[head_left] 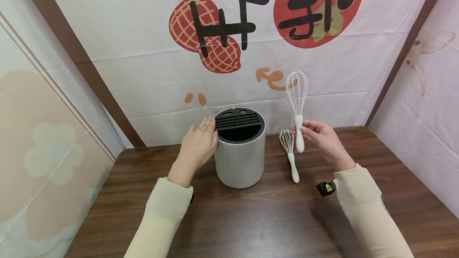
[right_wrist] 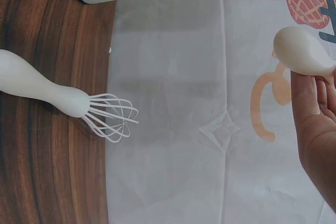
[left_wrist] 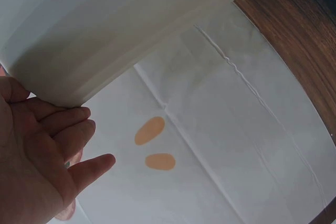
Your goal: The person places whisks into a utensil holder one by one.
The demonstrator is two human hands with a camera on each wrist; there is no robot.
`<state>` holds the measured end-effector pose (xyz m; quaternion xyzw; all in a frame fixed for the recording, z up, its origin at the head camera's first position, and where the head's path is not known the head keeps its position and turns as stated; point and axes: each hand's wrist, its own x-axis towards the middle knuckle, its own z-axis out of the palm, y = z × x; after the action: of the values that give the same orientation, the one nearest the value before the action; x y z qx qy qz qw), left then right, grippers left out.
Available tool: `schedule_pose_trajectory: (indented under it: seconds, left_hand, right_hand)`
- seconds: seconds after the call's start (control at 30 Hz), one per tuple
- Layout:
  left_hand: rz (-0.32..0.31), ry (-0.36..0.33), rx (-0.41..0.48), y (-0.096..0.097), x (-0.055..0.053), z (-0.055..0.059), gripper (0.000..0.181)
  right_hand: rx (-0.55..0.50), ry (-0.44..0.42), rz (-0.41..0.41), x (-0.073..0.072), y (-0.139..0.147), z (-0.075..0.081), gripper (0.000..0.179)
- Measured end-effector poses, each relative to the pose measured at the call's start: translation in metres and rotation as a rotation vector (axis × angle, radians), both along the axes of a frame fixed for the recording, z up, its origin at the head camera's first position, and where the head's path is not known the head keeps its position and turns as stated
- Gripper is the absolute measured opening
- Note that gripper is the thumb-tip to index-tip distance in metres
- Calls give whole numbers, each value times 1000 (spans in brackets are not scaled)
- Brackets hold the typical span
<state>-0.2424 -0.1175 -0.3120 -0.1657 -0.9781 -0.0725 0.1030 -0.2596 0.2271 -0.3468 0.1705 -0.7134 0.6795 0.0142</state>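
Note:
In the head view my right hand [head_left: 324, 140] pinches the white handle of a larger whisk [head_left: 298, 132] between thumb and fingers. Its wire loops point upward, above the tabletop. A smaller white whisk [head_left: 292, 166] lies on the table just below, wires toward the wall; the right wrist view shows its wire head [right_wrist: 113, 116] close by. My left hand [head_left: 199, 142] rests fingers against the upper left side of a light grey utensil holder [head_left: 240, 166]. The holder stands upright, with a black slotted insert [head_left: 238, 119] in its top. In the left wrist view fingertips [left_wrist: 79, 114] touch its edge.
The dark brown wooden table [head_left: 258, 226] meets a white printed cloth wall [head_left: 143, 79] right behind the holder. Another cloth panel [head_left: 430, 130] borders the right side. A black wrist device [head_left: 326, 188] sits below my right sleeve.

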Motion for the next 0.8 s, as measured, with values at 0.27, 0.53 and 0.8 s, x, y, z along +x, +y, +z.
schedule_pose_trajectory:
  seconds: [0.27,0.53,0.8]
  left_hand:
    - [-5,8,1,6,0,-1,50]
    - [-3,-11,4,11,0,0,51]
    - [-8,5,-11,17,0,0,50]
  right_hand:
    - [-32,5,26,-1,-5,3,34]
    - [-15,-2,25,-2,-13,10,39]
    - [-5,29,44,-2,-21,16,39]
